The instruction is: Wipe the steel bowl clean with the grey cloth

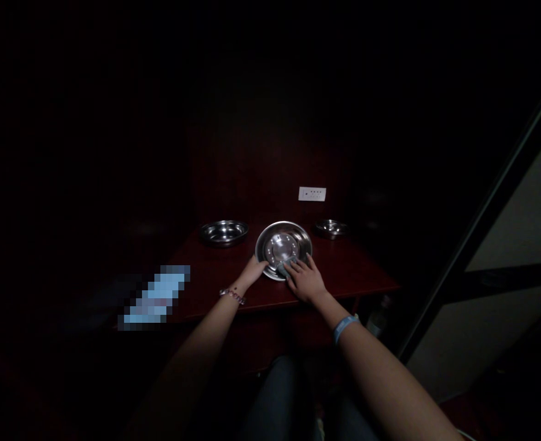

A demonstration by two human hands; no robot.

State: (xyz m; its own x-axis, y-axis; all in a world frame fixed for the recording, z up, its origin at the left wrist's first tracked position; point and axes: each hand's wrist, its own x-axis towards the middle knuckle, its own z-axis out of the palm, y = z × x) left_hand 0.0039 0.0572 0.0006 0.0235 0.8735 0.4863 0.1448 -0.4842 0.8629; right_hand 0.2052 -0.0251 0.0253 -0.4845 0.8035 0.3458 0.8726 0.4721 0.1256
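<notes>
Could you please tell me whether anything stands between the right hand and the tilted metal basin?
Yes, what looks like a grey cloth lies under the fingers of the right hand, against the lower inside of the tilted metal basin. Nothing else visible stands between them.

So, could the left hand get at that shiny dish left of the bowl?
Probably yes: nothing visible stands between the left hand and the shiny dish, though that hand would likely have to let go of the bowl first.
</notes>
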